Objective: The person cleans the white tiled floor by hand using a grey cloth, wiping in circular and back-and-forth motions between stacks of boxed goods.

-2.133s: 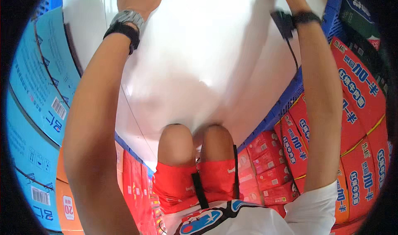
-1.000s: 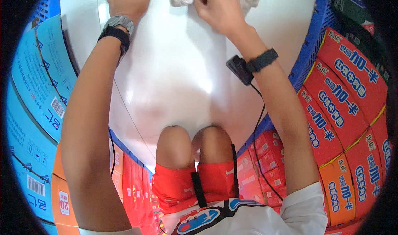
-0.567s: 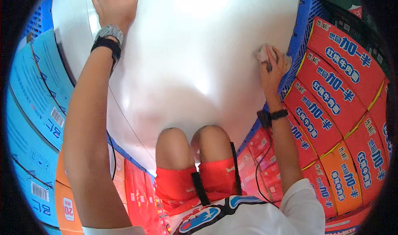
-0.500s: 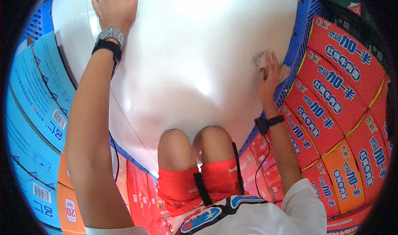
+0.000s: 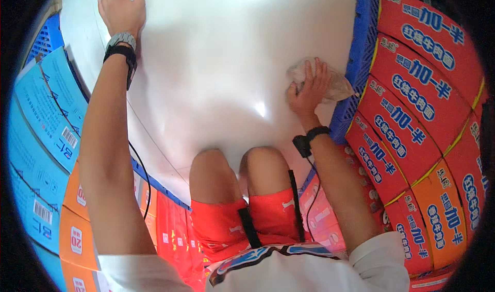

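A broad white glossy panel (image 5: pixel 216 75) spreads out before my knees. Near its far left edge my left hand (image 5: pixel 122 12) rests on it, fingers apart and holding nothing. At the right side my right hand (image 5: pixel 310 88) lies over a crumpled whitish cloth (image 5: pixel 335 88), pressing it against the panel. The cloth shows on both sides of the fingers, and one corner reaches the blue rim. Straps circle both wrists, and a metal watch (image 5: pixel 121 40) sits on the left one.
Blue plastic crate edging (image 5: pixel 356 65) borders the panel. Red cartons (image 5: pixel 412 80) and an orange one (image 5: pixel 441 217) are stacked at right. Light-blue cartons (image 5: pixel 49 101) stand at left, above orange boxes (image 5: pixel 77 235). Thin black cables (image 5: pixel 148 184) hang from the wrists.
My right hand has slid a little left with the cloth, and more of the cloth shows around the fingers. The view has shifted slightly; my left hand stays on the panel.
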A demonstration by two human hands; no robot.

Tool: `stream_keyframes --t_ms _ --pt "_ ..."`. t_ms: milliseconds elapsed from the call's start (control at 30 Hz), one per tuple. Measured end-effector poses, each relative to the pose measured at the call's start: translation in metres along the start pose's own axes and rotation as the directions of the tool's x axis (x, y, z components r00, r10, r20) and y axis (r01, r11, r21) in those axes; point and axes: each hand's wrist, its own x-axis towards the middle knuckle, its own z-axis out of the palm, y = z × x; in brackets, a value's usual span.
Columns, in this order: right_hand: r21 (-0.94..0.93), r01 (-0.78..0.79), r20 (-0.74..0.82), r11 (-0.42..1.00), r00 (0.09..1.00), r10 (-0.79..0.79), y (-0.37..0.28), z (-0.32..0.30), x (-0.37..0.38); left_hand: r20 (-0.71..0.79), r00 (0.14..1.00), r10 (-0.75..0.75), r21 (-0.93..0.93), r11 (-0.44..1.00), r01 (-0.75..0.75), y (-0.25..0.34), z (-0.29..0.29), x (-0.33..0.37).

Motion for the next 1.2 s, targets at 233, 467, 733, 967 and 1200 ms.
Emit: stream_keyframes --t_ms 233,467,733,967,1200 --pt "-0.004 -0.066 0.073 0.998 0.995 0.067 0.021 -0.009 -0.007 0.157 0.96 -0.231 -0.006 0.972 0.235 0.004 -0.082 -0.207" --pt "0.026 -0.051 0.049 0.998 0.998 0.05 0.011 -0.002 -0.016 0.194 0.957 -0.216 0.015 0.976 0.217 -0.001 -0.12 -0.285" --pt "-0.026 -0.047 0.043 0.999 0.998 0.048 -0.003 -0.001 -0.015 0.173 0.958 -0.229 0.016 0.973 0.23 -0.011 -0.125 -0.292" --pt "-0.02 0.023 -0.047 1.0 0.999 -0.024 -0.005 0.0 -0.029 0.09 0.978 -0.19 0.025 0.982 0.188 -0.02 -0.12 -0.313" --pt "-0.051 0.081 -0.226 0.995 0.97 -0.09 -0.019 0.0 -0.047 -0.04 0.995 -0.093 0.039 0.995 0.094 -0.038 -0.105 -0.335"
